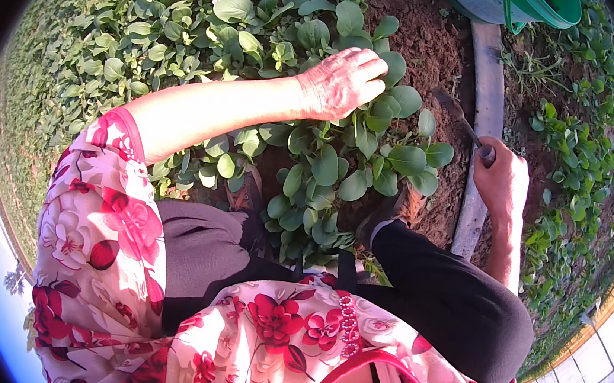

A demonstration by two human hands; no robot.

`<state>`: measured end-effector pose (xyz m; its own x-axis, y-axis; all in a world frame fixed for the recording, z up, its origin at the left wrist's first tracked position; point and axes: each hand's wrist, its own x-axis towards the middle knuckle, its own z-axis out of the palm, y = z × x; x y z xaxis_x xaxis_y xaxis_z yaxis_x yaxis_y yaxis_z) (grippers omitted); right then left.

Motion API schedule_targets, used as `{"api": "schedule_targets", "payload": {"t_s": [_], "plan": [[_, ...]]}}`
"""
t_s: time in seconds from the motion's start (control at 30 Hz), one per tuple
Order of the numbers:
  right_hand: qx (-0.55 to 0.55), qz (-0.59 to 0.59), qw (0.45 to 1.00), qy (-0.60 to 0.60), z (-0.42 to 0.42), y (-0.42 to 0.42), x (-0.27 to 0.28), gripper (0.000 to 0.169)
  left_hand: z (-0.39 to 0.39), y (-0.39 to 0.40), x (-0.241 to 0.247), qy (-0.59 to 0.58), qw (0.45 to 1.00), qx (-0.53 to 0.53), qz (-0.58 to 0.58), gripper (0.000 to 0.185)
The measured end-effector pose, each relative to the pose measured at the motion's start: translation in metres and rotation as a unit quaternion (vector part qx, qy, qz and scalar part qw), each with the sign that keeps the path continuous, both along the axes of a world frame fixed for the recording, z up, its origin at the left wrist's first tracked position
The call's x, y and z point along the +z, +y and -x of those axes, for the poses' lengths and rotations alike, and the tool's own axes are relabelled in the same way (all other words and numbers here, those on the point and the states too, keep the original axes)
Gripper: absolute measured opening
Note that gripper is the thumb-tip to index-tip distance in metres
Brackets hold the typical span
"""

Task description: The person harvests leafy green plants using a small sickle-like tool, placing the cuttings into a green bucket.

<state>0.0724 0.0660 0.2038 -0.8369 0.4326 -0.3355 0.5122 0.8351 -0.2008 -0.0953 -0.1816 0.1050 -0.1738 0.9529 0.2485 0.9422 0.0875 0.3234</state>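
Observation:
My left hand (pixel 349 84) reaches over the leafy green plants with its fingers curled down at the leaves; whether it grips a stem or leaf is hidden beneath the fingers. Broad-leaved plants (pixel 326 165) grow thickly below that hand and between my shoes. On the right, my right hand (pixel 497 172) is closed around the handle of a small hand tool (pixel 471 131), seemingly a trowel or hoe. Its metal end points up and left, at the bare brown soil beside the plants.
A flat grey irrigation hose (pixel 488 93) runs along the soil near my right hand. At the top right stands a white and green bucket (pixel 487 0). Another row of green plants (pixel 580 158) lies beyond the hose. My shoe (pixel 401 207) rests beside the plants.

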Motion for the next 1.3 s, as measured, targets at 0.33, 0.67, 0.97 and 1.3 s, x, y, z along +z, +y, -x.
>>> {"api": "schedule_targets", "payload": {"t_s": [0.33,0.67,0.97,1.3], "plan": [[0.083,0.058,0.992,-0.079,-0.001,-0.036,0.001,0.018,-0.034,-0.033,0.002,-0.073,0.995,-0.059,0.031,0.023],[-0.106,0.129,0.985,-0.031,-0.054,-0.039,-0.038,0.024,-0.104,0.01,0.023,-0.138,0.985,-0.096,0.026,0.013],[-0.168,0.201,0.965,-0.018,-0.085,-0.005,-0.054,0.025,-0.105,0.108,-0.072,-0.241,0.883,0.264,0.304,0.031],[-0.072,0.214,0.974,-0.036,-0.094,-0.005,-0.043,0.026,-0.111,0.055,-0.094,-0.153,0.934,0.194,0.258,0.03]]}}
